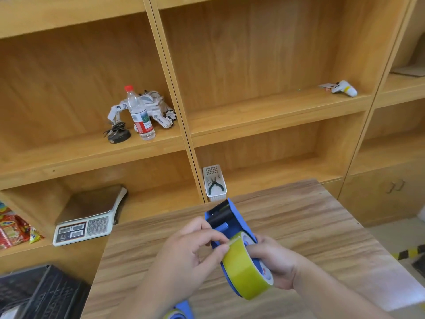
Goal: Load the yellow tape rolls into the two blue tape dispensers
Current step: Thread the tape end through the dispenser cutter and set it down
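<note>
I hold a blue tape dispenser (232, 217) above the wooden table (299, 217), its toothed blade and black roller pointing away from me. A yellow tape roll (243, 270) sits on the dispenser's hub. My right hand (273, 261) grips the dispenser and roll from the right. My left hand (195, 247) pinches the roll's upper edge between thumb and forefinger. A second blue dispenser (184, 306) with a bit of yellow tape (171, 313) shows at the bottom edge, mostly hidden under my left forearm.
Wooden shelves stand behind the table. They hold a water bottle (139, 113), a white toy robot (156, 107), a weighing scale (85, 229), a white basket with pliers (215, 184) and a white controller (344, 88). A black crate (41, 293) sits at lower left.
</note>
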`<state>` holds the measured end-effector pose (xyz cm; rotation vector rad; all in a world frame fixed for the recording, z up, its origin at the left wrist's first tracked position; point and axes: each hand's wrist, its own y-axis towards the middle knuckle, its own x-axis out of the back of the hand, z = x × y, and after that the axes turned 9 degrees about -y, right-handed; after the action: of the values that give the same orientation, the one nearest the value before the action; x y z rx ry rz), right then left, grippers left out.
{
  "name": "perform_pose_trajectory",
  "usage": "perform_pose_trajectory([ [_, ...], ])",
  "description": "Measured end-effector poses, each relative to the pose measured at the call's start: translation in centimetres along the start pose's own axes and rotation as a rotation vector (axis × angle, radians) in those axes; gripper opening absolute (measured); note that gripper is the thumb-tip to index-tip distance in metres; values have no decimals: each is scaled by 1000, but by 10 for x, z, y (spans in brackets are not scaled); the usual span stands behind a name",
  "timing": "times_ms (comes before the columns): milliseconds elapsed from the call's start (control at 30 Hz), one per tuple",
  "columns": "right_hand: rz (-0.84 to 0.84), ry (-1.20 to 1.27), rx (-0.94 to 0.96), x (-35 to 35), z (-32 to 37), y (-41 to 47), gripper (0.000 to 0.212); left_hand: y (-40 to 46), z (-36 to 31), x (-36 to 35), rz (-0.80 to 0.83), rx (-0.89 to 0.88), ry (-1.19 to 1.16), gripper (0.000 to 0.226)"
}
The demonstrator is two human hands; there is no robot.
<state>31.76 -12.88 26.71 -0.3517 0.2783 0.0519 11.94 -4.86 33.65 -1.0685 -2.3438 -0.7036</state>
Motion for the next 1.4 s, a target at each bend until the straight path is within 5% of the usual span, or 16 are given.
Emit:
perform_pose_trajectory([
  [333,129,145,-43,-32,8,-19,24,32,-27,30,277,-219,393,22],
  [633,230,154,-107,-36,9,-28,30,69,-41,27,421,-182,332,10],
  [1033,10,245,27,-18,-6,-31,25,74,-22,30,98,49,83,9],
  [1200,24,123,11,-6,-15,-26,47,75,-13,48,11,153,87,11],
  [1400,109,-21,-8,-3,-10,-27,46,71,-5,45,22,254,22,14],
])
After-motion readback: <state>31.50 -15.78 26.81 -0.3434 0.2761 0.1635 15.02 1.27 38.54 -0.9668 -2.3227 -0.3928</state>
